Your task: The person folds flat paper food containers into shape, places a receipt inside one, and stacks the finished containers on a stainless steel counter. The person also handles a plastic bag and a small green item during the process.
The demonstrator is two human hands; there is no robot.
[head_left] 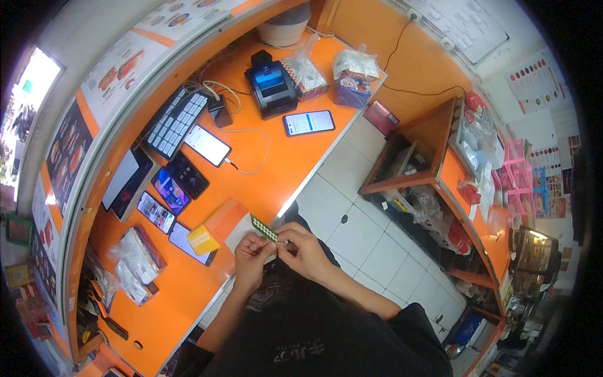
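In front of my body I hold a paper carton [237, 234], partly folded, above the counter's near edge. It has a white panel, orange and yellow panels to the left, and a green strip with a pale pattern along its right side. My left hand [251, 252] is closed, thumb and fingers pinching the carton's near end. Close beside it, my right hand [303, 247] is closed in a pinch at the end of the green strip. The fingertips of both hands nearly meet, and what lies right between them is partly hidden.
On the orange counter [276, 154] lie several phones, one a charging phone [207, 144] with a white cable. A white keyboard [177, 122], black printer [271, 88] and bagged boxes [308, 74] stand farther back. Plastic-wrapped packs [135, 264] lie left. Shelving [408, 182] stands right across the tiled floor.
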